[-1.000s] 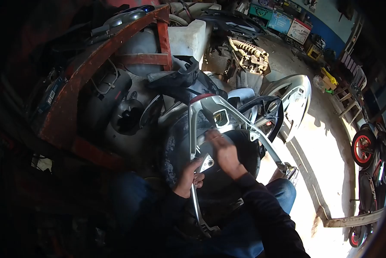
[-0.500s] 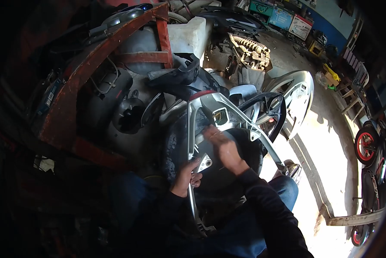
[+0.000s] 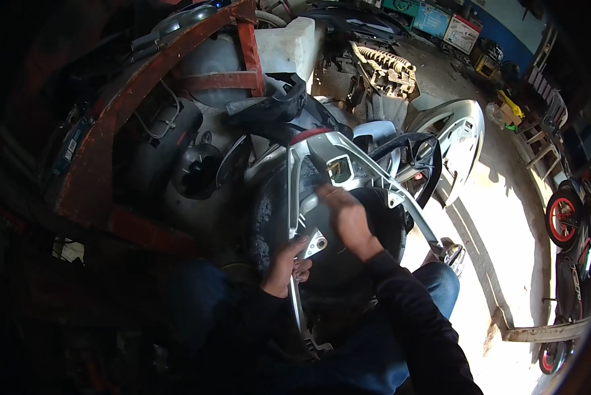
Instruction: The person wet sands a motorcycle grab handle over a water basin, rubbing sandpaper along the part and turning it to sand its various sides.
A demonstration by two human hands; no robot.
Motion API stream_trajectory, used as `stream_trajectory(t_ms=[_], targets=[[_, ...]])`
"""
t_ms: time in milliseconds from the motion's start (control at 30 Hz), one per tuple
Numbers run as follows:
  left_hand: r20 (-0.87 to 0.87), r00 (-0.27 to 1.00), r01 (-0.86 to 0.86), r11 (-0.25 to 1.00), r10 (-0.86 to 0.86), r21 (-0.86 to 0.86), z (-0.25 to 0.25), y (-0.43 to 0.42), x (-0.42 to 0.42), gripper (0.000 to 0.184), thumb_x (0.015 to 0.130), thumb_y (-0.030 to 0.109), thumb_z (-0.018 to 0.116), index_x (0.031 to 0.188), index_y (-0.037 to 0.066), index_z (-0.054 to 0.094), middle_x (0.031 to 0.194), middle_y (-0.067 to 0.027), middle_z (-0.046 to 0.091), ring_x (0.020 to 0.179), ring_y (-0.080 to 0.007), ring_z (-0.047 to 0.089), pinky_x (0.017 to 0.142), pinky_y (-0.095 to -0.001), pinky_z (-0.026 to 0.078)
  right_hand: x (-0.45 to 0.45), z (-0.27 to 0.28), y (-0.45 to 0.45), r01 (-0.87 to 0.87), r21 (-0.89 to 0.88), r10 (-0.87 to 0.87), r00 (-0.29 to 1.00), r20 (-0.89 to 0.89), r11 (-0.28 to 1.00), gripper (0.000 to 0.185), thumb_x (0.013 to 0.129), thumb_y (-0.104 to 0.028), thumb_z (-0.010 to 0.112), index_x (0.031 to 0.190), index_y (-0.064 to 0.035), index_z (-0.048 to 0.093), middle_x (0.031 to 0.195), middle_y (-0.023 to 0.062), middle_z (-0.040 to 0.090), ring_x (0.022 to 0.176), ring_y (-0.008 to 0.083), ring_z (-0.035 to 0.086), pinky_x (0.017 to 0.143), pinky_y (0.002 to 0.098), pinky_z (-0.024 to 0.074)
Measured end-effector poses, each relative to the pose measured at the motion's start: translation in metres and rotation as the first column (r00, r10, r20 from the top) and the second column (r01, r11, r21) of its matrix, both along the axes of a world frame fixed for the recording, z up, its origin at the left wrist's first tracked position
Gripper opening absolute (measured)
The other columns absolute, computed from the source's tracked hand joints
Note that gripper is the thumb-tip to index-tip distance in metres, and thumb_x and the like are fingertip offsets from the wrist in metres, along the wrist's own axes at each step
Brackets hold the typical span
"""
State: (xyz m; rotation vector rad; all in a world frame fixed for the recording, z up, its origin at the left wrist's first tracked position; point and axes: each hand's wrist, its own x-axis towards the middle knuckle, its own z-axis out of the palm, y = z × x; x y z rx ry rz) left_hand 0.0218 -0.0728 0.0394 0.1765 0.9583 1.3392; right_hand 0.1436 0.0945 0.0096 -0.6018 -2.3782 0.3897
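A silver V-shaped motorcycle tail fairing (image 3: 293, 194), with a red strip at its far end, lies in front of me over a dark round tyre-like support (image 3: 263, 227). My left hand (image 3: 284, 268) is wrapped round its left leg, the thumb beside a small bracket with a hole (image 3: 317, 243). Over the gap between the two legs is my right hand (image 3: 353, 224), its fingers curled together and slightly blurred. Whatever those fingers hold, if anything, cannot be made out. A square opening (image 3: 339, 169) in the fairing sits just beyond the fingertips.
Black plastic parts (image 3: 269, 108) and a pale fairing panel (image 3: 465, 141) lie beyond. A red metal frame (image 3: 127, 89) stands at left, with a dark cylinder (image 3: 167, 141) behind it. A dirty shock absorber assembly (image 3: 388, 69) is farther back. Motorcycles (image 3: 565, 220) stand at right.
My right hand has shifted slightly right and down in view, its fingers still curled. My left hand keeps its grip on the fairing. The view has moved a little.
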Motion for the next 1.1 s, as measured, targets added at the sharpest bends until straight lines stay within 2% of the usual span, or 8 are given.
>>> stream_trajectory(t_ms=[200, 333, 433, 567, 633, 800, 900, 1100], targets=[[-0.042, 0.999, -0.012, 1.0, 0.013, 0.015, -0.007, 0.002, 0.0, 0.019, 0.096, 0.032, 0.06, 0.088, 0.017, 0.052, 0.055, 0.0077, 0.033, 0.043, -0.0032, 0.033, 0.04, -0.0199, 0.029, -0.009, 0.002, -0.012, -0.092, 0.059, 0.098, 0.99, -0.102, 0.994, 0.037, 0.077, 0.007, 0.054, 0.11, -0.0023, 0.067, 0.103, 0.0174, 0.067, 0.111, 0.0394, 0.06, 0.095, 0.0436, 0.0502], [-0.065, 0.998, -0.02, 0.999, 0.022, 0.034, -0.007, -0.001, 0.003, 0.021, 0.095, 0.031, 0.061, 0.087, 0.014, 0.051, 0.056, 0.007, 0.034, 0.043, -0.0035, 0.034, 0.04, -0.0213, 0.03, -0.006, -0.021, 0.005, 0.213, -0.094, -0.206, 0.975, 0.083, 0.973, 0.048, 0.076, 0.007, 0.052, 0.121, -0.003, 0.063, 0.12, 0.0183, 0.064, 0.122, 0.0358, 0.056, 0.099, 0.0427, 0.0495], [-0.11, 0.992, -0.061, 0.998, 0.062, 0.014, -0.004, 0.002, 0.009, 0.024, 0.095, 0.03, 0.061, 0.084, 0.013, 0.049, 0.055, 0.0061, 0.035, 0.044, -0.004, 0.035, 0.041, -0.0219, 0.03, -0.011, -0.015, -0.013, -0.035, 0.037, 0.038, 0.997, -0.065, 0.999, 0.045, 0.075, 0.008, 0.052, 0.117, -0.0033, 0.065, 0.124, 0.017, 0.063, 0.124, 0.038, 0.054, 0.101, 0.042, 0.049], [0.017, 0.998, -0.054, 0.998, 0.053, 0.03, -0.01, -0.001, 0.005, 0.022, 0.095, 0.03, 0.061, 0.087, 0.014, 0.049, 0.056, 0.0059, 0.035, 0.045, -0.0039, 0.036, 0.041, -0.0215, 0.029, -0.005, -0.017, 0.009, 0.236, 0.085, -0.237, 0.971, -0.001, 0.968, 0.047, 0.08, 0.007, 0.052, 0.124, -0.0053, 0.063, 0.13, 0.0177, 0.06, 0.128, 0.0364, 0.053, 0.105, 0.0414, 0.045], [0.014, 0.998, -0.058, 0.998, 0.058, 0.018, -0.01, 0.003, 0.008, 0.022, 0.095, 0.031, 0.061, 0.087, 0.015, 0.049, 0.055, 0.0065, 0.033, 0.044, -0.0039, 0.035, 0.041, -0.0215, 0.028, -0.017, -0.005, -0.018, -0.085, 0.037, 0.087, 0.995, -0.046, 0.996, 0.047, 0.08, 0.006, 0.053, 0.124, -0.0047, 0.063, 0.128, 0.0187, 0.061, 0.129, 0.0361, 0.052, 0.104, 0.0411, 0.0461], [0.076, 0.996, -0.045, 0.998, 0.042, 0.044, -0.009, -0.002, 0.0, 0.022, 0.095, 0.032, 0.062, 0.089, 0.015, 0.05, 0.053, 0.0073, 0.031, 0.043, -0.0039, 0.034, 0.04, -0.0212, 0.029, -0.007, -0.02, 0.015, 0.203, 0.187, -0.194, 0.979, -0.064, 0.961, 0.055, 0.076, 0.007, 0.053, 0.129, -0.0061, 0.059, 0.128, 0.0144, 0.062, 0.127, 0.0381, 0.053, 0.102, 0.0414, 0.0483], [0.075, 0.997, -0.031, 0.999, 0.028, 0.041, -0.011, 0.0, 0.001, 0.022, 0.096, 0.033, 0.06, 0.088, 0.015, 0.05, 0.052, 0.0071, 0.03, 0.042, -0.0042, 0.033, 0.04, -0.0212, 0.029, -0.016, 0.0, -0.024, -0.137, 0.106, 0.145, 0.987, -0.069, 0.985, 0.058, 0.075, 0.008, 0.053, 0.131, -0.0065, 0.058, 0.127, 0.0129, 0.062, 0.127, 0.0361, 0.054, 0.102, 0.0411, 0.0478], [0.18, 0.984, -0.017, 0.998, 0.005, 0.065, -0.017, 0.003, -0.002, 0.024, 0.097, 0.036, 0.058, 0.088, 0.014, 0.053, 0.051, 0.0074, 0.03, 0.04, -0.0041, 0.03, 0.04, -0.0205, 0.027, -0.016, 0.003, -0.037, -0.098, 0.036, 0.101, 0.989, -0.104, 0.995, 0.058, 0.074, 0.011, 0.053, 0.13, -0.0029, 0.061, 0.137, 0.0182, 0.057, 0.136, 0.038, 0.045, 0.108, 0.0428, 0.0431]])
